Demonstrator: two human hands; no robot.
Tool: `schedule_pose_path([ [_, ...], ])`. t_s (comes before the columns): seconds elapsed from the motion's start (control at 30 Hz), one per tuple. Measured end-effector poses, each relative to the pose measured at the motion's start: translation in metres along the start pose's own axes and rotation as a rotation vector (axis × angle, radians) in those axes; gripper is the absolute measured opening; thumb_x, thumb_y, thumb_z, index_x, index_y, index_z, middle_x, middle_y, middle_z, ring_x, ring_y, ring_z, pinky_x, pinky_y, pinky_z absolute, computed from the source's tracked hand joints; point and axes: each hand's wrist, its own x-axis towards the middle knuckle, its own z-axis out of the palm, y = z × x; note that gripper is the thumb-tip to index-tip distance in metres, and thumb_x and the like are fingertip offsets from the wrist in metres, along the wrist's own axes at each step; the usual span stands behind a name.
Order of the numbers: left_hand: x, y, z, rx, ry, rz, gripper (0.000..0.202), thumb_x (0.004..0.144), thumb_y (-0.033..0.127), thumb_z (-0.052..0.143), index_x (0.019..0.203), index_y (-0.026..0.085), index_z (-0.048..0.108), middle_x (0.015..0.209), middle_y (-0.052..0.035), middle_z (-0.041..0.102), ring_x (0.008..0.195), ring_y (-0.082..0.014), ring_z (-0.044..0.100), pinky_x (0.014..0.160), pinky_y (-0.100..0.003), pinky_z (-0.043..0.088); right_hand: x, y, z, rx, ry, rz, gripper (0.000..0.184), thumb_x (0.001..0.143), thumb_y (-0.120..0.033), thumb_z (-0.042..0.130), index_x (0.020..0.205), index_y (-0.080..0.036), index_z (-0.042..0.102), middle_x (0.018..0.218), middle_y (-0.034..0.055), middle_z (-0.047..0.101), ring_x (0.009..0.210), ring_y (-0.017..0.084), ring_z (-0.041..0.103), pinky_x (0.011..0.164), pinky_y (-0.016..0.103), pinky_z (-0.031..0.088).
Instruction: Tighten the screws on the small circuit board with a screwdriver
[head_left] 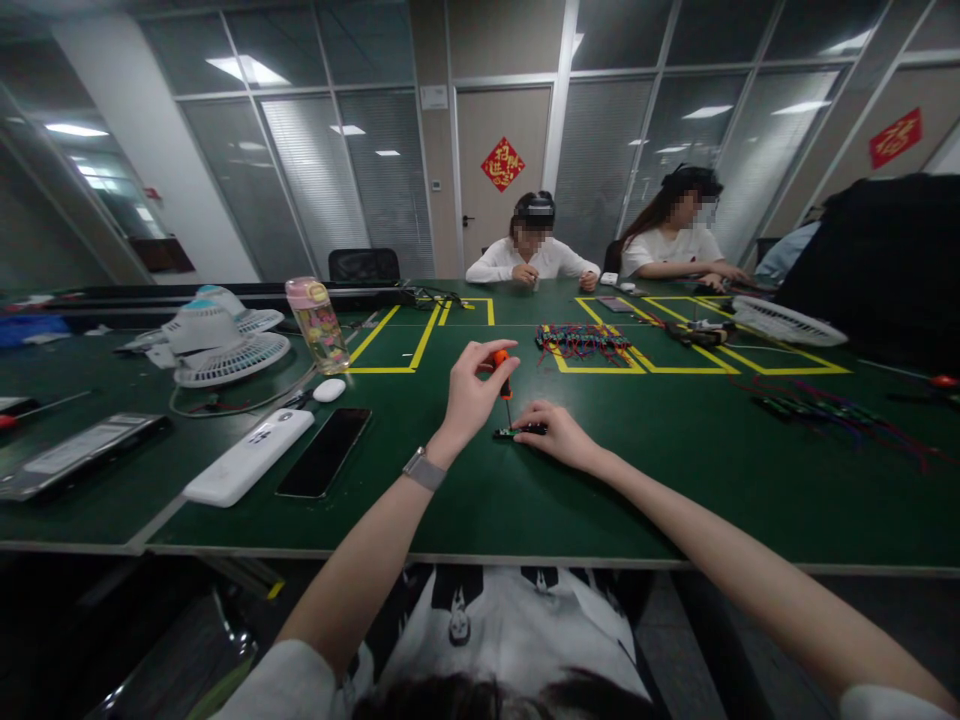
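A person sat at a dark green bench [465,525], bare forearms reaching in over its near edge, a grey-banded watch [426,469] on the left wrist. The left hand [472,392] pinched the top of an orange-and-black screwdriver [508,382] between thumb and fingers, the tool nearly upright, shaft down. Its tip met a small green circuit board [505,434] or hung just above it; from where I stood I could not tell which. The board lay flat, well in from the near edge and about midway between the bench's two sides. The right hand [562,436] rested low, thumb and fingertips pinching the board's right end.

Toward the left side lay a black phone [325,453], a thick white slab [250,458] and a small white case [329,390]. Behind them stood a clear bottle [319,328] with a pink lid, near a white fan [232,362]. Toward the far edge, a cluster of wired boards [583,343] overlapped yellow tape [596,368]; a second, blurred wired cluster [840,415] lay toward the right. Beyond the far edge sat two people in white tops.
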Motion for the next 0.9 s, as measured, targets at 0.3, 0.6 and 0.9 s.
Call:
schedule_pose_path([
  [0.3, 0.0008, -0.0036, 0.0017, -0.099, -0.057, -0.061, 0.03, 0.09, 0.024, 0.051, 0.119, 0.02, 0.06, 0.099, -0.0052, 0.064, 0.085, -0.0131, 0.062, 0.077, -0.025, 0.05, 0.0, -0.0035, -0.002, 0.016, -0.014, 0.019, 0.015, 0.078, -0.019, 0.07, 0.092, -0.019, 0.075, 0.084, 0.0053, 0.063, 0.08, 0.018, 0.059, 0.074, 0.03, 0.046],
  [0.6, 0.0, -0.0038, 0.0026, -0.123, -0.079, -0.025, 0.031, 0.093, 0.025, 0.046, 0.122, 0.021, 0.058, 0.108, -0.0066, 0.063, 0.095, -0.015, 0.061, 0.082, -0.025, 0.049, 0.0002, -0.0025, -0.0014, -0.037, -0.02, -0.021, 0.014, 0.078, -0.02, 0.069, 0.091, -0.018, 0.074, 0.083, 0.0058, 0.065, 0.082, 0.019, 0.058, 0.074, 0.03, 0.045],
  [0.9, -0.0004, -0.0032, 0.002, -0.081, -0.062, -0.007, 0.031, 0.094, 0.027, 0.044, 0.119, 0.022, 0.06, 0.108, -0.0059, 0.061, 0.099, -0.0152, 0.059, 0.087, -0.028, 0.047, 0.0007, -0.0028, -0.0009, -0.066, -0.03, -0.033, 0.013, 0.08, -0.02, 0.068, 0.092, -0.019, 0.074, 0.084, 0.0057, 0.066, 0.084, 0.02, 0.058, 0.078, 0.032, 0.044],
])
